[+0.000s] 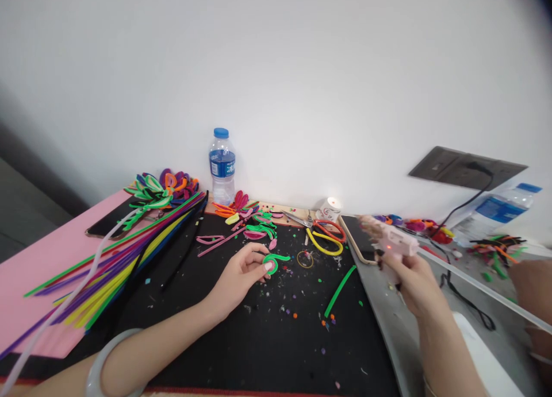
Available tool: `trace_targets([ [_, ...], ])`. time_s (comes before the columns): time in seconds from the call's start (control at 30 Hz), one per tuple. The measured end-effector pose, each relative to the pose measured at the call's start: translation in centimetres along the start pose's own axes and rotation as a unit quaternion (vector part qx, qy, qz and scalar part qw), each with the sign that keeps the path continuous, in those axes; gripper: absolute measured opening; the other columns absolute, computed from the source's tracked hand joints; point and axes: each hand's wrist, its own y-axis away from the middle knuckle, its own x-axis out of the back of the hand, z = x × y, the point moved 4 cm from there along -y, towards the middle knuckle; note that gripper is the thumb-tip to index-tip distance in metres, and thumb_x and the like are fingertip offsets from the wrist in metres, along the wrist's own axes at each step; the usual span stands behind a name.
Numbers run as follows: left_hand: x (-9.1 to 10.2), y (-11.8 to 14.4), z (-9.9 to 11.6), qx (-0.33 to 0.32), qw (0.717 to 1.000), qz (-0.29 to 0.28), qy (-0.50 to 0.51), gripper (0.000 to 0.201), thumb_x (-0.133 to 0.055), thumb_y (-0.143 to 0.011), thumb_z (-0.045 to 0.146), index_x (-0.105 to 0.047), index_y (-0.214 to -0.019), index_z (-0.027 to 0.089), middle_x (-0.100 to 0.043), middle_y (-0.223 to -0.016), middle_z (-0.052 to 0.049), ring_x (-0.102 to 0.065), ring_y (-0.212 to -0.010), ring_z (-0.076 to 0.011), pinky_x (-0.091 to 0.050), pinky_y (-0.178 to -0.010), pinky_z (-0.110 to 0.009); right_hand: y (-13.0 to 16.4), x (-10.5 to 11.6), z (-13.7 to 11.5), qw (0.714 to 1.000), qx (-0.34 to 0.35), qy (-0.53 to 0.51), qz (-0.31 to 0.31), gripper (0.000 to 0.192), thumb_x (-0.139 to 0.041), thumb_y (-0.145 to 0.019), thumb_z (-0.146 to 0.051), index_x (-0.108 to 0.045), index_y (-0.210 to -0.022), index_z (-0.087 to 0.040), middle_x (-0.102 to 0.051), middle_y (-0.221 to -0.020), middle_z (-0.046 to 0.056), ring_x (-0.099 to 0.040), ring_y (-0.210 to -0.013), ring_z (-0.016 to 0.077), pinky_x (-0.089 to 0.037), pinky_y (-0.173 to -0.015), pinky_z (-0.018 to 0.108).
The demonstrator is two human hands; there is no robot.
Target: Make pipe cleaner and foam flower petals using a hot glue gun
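My left hand [241, 273] rests on a black mat [276, 334] and pinches a green pipe cleaner curl [272, 261] between thumb and fingers. My right hand [409, 279] grips a pink glue gun [394, 242] with a small red light, its nozzle aimed left over a phone [360, 239]; a clear glue stick [487, 290] trails back from it. A straight green pipe cleaner [340, 290] lies on the mat between the hands. Small bent pieces in pink, green and orange [250, 219] lie just beyond my left hand.
A bundle of long coloured pipe cleaners [116, 259] crosses a pink sheet [34, 270] at left, by looped flower shapes [161, 190] and a dark phone [110, 219]. Water bottle [222, 166], scissors [321, 227], tape roll [330, 208] stand at the wall. Wall socket [466, 167] with cord, second bottle [495, 210] at right.
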Motion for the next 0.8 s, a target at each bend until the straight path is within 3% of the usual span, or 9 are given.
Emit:
trace_targets([
  [0.1,0.0,0.0,0.2,-0.011,1.0,0.009,0.005,0.028,-0.067,-0.072,0.028,-0.049,-0.09,0.018,-0.057,-0.071,0.003,-0.055,-0.061,-0.0094,-0.042,-0.06,-0.021,1.7,-4.0,-0.1,0.984,-0.043,-0.104,-0.138,0.044,-0.075,-0.058,-0.038,-0.059,-0.091,-0.014,-0.06,-0.064,0.002,-0.05,-0.054,0.0123,-0.039,-0.05,0.023],
  [0.2,0.0,0.0,0.3,-0.019,1.0,0.011,0.003,0.026,-0.068,-0.071,0.028,-0.051,-0.088,0.018,-0.058,-0.072,0.002,-0.055,-0.061,-0.0094,-0.043,-0.06,-0.021,3.4,-6.8,-0.2,0.962,-0.069,-0.152,-0.217,0.043,-0.075,-0.062,-0.04,-0.057,-0.091,-0.014,-0.055,-0.059,-0.002,-0.047,-0.051,0.0106,-0.038,-0.05,0.023],
  [0.4,0.1,0.0,0.1,-0.034,0.999,0.008,0.001,0.022,-0.067,-0.072,0.028,-0.054,-0.087,0.017,-0.059,-0.075,0.001,-0.056,-0.063,-0.0104,-0.044,-0.061,-0.022,4.6,-8.9,0.3,0.955,-0.085,-0.151,-0.239,0.036,-0.074,-0.063,-0.039,-0.055,-0.083,-0.015,-0.055,-0.06,-0.002,-0.048,-0.051,0.0108,-0.038,-0.05,0.023],
  [0.6,0.2,0.1,0.1,-0.03,0.999,0.013,0.006,0.022,-0.067,-0.073,0.027,-0.054,-0.087,0.017,-0.058,-0.074,0.001,-0.055,-0.063,-0.0103,-0.044,-0.061,-0.022,5.3,-9.8,0.7,0.944,-0.084,-0.147,-0.282,0.039,-0.071,-0.066,-0.035,-0.053,-0.095,-0.014,-0.056,-0.058,-0.003,-0.048,-0.049,0.0102,-0.037,-0.049,0.022],
  [0.8,-0.1,0.3,0.2,-0.011,0.999,0.022,0.043,0.024,-0.069,-0.071,0.027,-0.054,-0.088,0.017,-0.058,-0.076,0.001,-0.054,-0.064,-0.0103,-0.043,-0.061,-0.021,6.4,-10.7,0.7,0.935,-0.084,-0.152,-0.31,0.03,-0.069,-0.067,-0.032,-0.052,-0.085,-0.016,-0.052,-0.05,-0.006,-0.043,-0.044,0.0082,-0.037,-0.047,0.022],
])
